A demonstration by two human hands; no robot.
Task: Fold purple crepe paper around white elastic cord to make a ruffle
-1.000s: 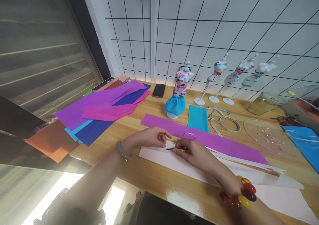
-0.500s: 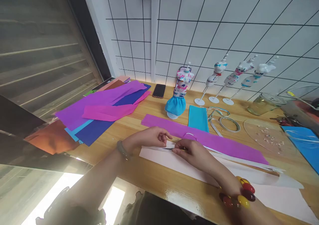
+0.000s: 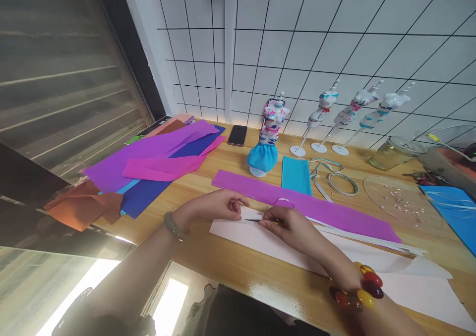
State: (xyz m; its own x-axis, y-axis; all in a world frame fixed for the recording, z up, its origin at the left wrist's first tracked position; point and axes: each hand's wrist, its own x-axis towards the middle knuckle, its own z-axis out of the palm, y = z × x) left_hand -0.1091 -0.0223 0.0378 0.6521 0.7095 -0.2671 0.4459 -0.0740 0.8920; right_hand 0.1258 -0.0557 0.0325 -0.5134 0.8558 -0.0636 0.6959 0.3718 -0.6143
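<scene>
A long white paper sheet (image 3: pixel 260 237) lies along the wooden table in front of a purple strip (image 3: pixel 334 217). My right hand (image 3: pixel 284 222) is closed on a small dark pointed tool (image 3: pixel 253 220), its tip directed left over the paper. Just left of that tip is my left hand (image 3: pixel 233 206), its fingers curled together at the paper's left end; what they pinch is too small to make out. Behind the strip, a mannequin (image 3: pixel 273 123) wears a blue gathered skirt (image 3: pixel 262 157), with a folded turquoise cloth (image 3: pixel 296 176) to its right.
Coloured sheets (image 3: pixel 148 147) are piled at the left, near a phone (image 3: pixel 237 135). Several small mannequins, a tape roll (image 3: pixel 342 194), a glass jar (image 3: pixel 394 153), a clear plate with beads (image 3: pixel 401 202) and blue fabric (image 3: pixel 451 212) stand or lie to the right.
My left hand has moved slightly left, away from my right hand. More of the dark tool shows between them. The orange-brown sheet at the far left has shifted and folded.
</scene>
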